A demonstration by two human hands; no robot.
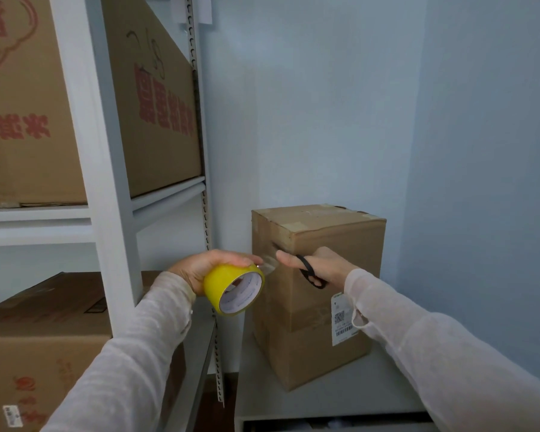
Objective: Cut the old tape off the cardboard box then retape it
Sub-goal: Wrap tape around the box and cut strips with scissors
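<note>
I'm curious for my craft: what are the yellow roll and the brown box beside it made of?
Tape roll: probably shiny yellow plastic film on a white printed card core. Box: apparently matte brown cardboard, with creased edges.

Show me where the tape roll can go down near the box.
Bare cabinet top lies in front of the cardboard box, up to the front edge, and a narrow strip on its right toward the wall. The shelves on the left are filled with cartons.
</note>
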